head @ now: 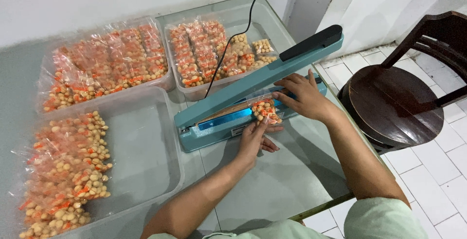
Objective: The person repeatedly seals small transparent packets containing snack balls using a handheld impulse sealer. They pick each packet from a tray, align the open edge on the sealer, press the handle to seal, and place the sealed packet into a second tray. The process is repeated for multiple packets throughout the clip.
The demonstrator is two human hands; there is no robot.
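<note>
Centre of frame, on a smooth grey worktop [292, 180]: teal metal heat sealer [228, 122], long arm raised at a slant, black grip at its upper end. Small clear crinkly packet [265, 110] of round beige and orange snacks, laid across the sealer bar. Left hand [254, 139] pinching the packet's lower edge; right hand [304, 95] spread flat, fingertips pressing its top. Left of frame: translucent plastic tubs [146, 137] of similar packets. Right: dark wooden chair [394, 103].
</note>
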